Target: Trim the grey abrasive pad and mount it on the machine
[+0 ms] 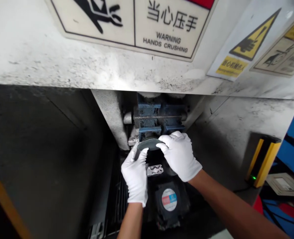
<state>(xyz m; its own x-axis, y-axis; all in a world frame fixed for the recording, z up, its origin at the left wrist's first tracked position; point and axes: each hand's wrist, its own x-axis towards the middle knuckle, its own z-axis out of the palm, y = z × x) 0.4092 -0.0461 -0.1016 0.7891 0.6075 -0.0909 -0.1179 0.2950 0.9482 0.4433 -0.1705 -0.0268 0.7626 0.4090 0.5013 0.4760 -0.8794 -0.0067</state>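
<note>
A thin grey-green disc is held between my two gloved hands, just in front of the blue metal clamp blocks inside the machine. My left hand, in a white glove, pinches the disc's left edge between thumb and fingers. From the right, my right hand, also white-gloved, grips the opposite edge. The far side of the disc is close to the lower blue block; whether they touch I cannot tell. Beneath the disc lies a small silvery metal piece.
A white machine cover with hand-crushing warning labels overhangs the opening. Below my hands sits a black motor-like unit with a round label. Yellow-and-black posts stand at right and left; the right one shows a green light.
</note>
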